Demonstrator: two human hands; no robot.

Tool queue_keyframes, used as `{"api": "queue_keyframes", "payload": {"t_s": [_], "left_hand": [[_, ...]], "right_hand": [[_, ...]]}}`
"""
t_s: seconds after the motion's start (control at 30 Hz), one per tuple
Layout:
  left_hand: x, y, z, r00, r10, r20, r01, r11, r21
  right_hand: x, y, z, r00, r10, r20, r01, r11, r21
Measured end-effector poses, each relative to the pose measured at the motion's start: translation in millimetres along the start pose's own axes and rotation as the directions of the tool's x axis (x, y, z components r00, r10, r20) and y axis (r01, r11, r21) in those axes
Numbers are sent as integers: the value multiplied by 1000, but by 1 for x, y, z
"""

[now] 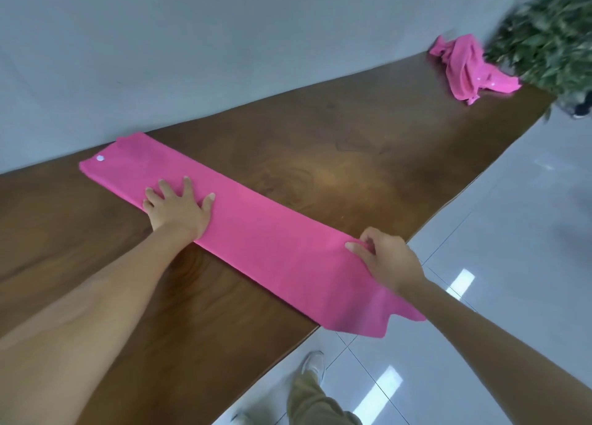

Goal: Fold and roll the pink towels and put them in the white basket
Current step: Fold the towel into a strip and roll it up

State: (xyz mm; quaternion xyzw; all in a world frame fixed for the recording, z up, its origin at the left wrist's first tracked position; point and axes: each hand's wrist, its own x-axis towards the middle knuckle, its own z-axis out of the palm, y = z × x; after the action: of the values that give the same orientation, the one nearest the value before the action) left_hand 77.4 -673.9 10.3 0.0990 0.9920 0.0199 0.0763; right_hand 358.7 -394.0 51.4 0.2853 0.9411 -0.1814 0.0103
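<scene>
A pink towel (256, 229) lies folded into a long narrow strip across the brown wooden table (320, 142), with its near end hanging over the table's edge. My left hand (179, 208) presses flat on the strip toward its far end, fingers spread. My right hand (389, 258) rests on the near end with curled fingers pinching the cloth. A second pink towel (467, 67) lies crumpled at the far right end of the table. No white basket is in view.
A green leafy plant (551, 37) stands beyond the table's far right end. A grey wall (224, 40) runs along the table's far side. Glossy white floor tiles (496, 216) lie to the right, with my trouser leg and shoe (314, 363) below.
</scene>
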Motion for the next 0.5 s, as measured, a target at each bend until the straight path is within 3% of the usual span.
{"api": "queue_keyframes", "payload": {"t_s": [0.3,0.5], "left_hand": [[-18,1,6,978,-197,68,202,976,-87],[-23,4,12,936,-342,77,350,926,-139]], "right_hand": [[97,-6,-16,996,88,7,-86,981,-176],[159,-18,-20,999,12,33,-6,985,-172]]}}
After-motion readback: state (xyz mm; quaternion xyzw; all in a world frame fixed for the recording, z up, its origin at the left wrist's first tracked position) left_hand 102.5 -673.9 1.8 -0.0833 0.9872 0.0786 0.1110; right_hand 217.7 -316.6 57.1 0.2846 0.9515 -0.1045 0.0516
